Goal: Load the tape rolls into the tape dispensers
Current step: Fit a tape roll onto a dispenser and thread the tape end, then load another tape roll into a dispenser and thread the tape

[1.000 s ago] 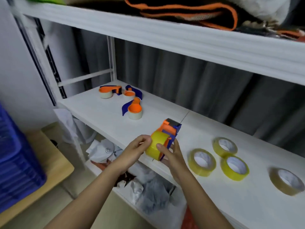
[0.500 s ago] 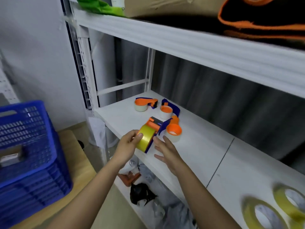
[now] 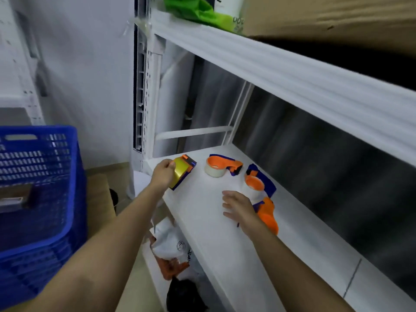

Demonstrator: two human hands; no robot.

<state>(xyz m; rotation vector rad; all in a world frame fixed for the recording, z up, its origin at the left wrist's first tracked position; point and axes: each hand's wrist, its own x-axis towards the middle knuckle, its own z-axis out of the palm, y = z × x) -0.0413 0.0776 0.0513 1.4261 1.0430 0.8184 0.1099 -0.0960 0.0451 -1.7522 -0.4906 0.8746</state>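
Yellow-roll dispenser (image 3: 183, 172): loaded, tilted at the shelf's left end.
Three clear-roll dispensers (image 3: 221, 166): loaded, lying alongside.

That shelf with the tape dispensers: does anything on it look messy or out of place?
Not really. Three loaded dispensers lie loosely grouped on the shelf, and the left hand holds a fourth dispenser at the shelf's end.

Only blurred letters, perhaps "DO", show on the green package (image 3: 234, 21).

- A white metal shelf unit (image 3: 236, 244) stands against a pale wall (image 3: 90, 64).
- A grey curtain (image 3: 315, 154) hangs behind it.
- A blue crate (image 3: 33, 188) sits at left.
- Bags (image 3: 171, 246) lie below.
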